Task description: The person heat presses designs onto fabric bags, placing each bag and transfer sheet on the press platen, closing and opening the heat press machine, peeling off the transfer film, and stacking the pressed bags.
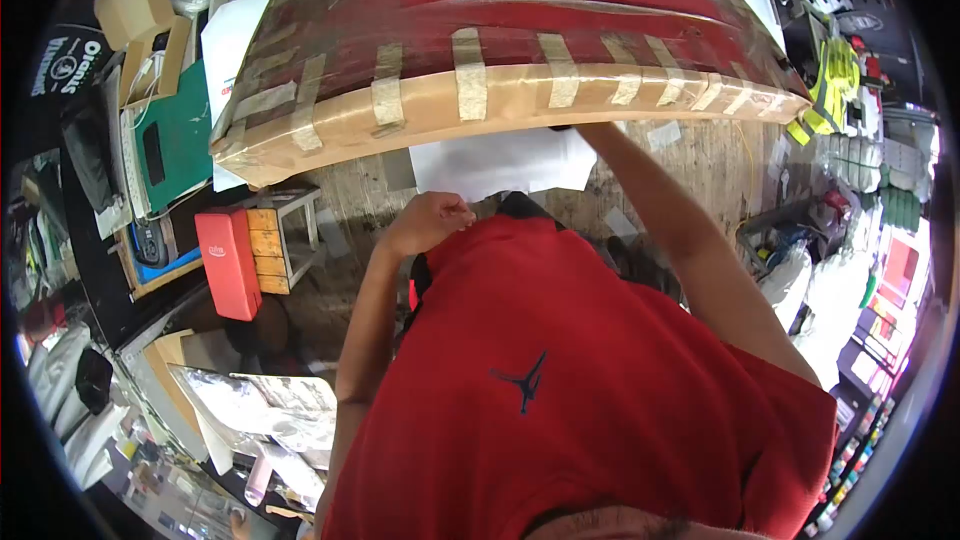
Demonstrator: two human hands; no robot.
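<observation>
My left hand (433,222) is near my waist in front of the red shirt, its fingers curled in. Whether anything small sits between the fingertips I cannot make out. Just beyond it a white sheet (500,164) shows under the front edge of a table (480,100). My right arm stretches forward, and the right hand (590,130) goes beneath that edge, so its fingers are hidden. A small dark thing (562,127) shows beside it, too little to name. The table has a red top and a brown taped border with strips of masking tape.
At left, a red box (228,262) stands beside a wooden stool (270,245). A green board (172,145) and an open cardboard box (155,50) are farther back. White bundles (835,305) and a yellow high-visibility garment (832,80) are at right. Scraps of paper lie on the wooden floor (355,190).
</observation>
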